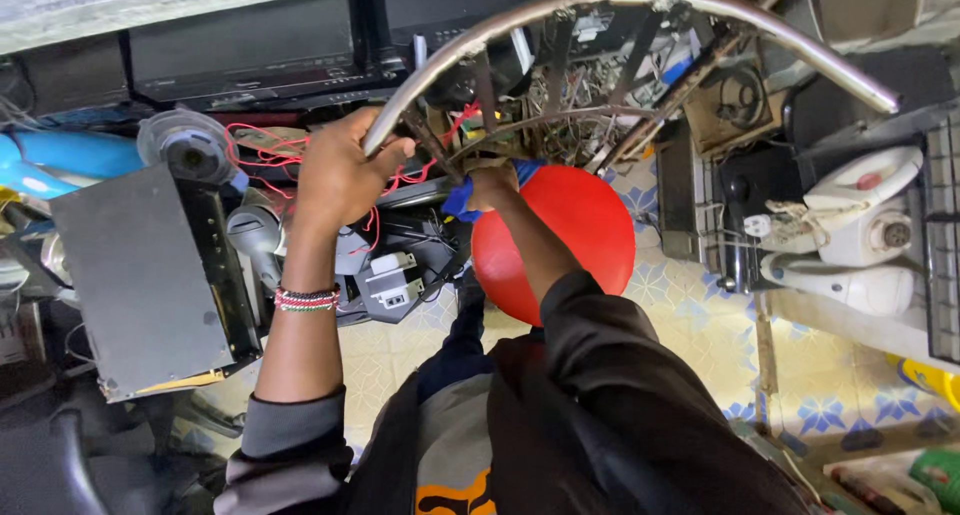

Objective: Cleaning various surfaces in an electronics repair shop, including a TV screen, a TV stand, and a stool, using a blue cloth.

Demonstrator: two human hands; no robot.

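My left hand (340, 170) is closed around the left side of a curved metal tube frame (640, 0) that arches across the top of the view. A beaded bracelet sits on that wrist. My right hand (490, 187) grips a blue-handled tool (462, 200) and holds it against a dark strut of the frame, just above a round red stool seat (570, 240). Red wires (265, 145) hang behind my left hand.
A grey metal box (140, 275) stands at the left, with a blue cylinder (70, 160) behind it. White appliances (860, 230) rest on a shelf at the right. Black electronic units (260, 50) line the back. The floor has patterned tiles (690, 305).
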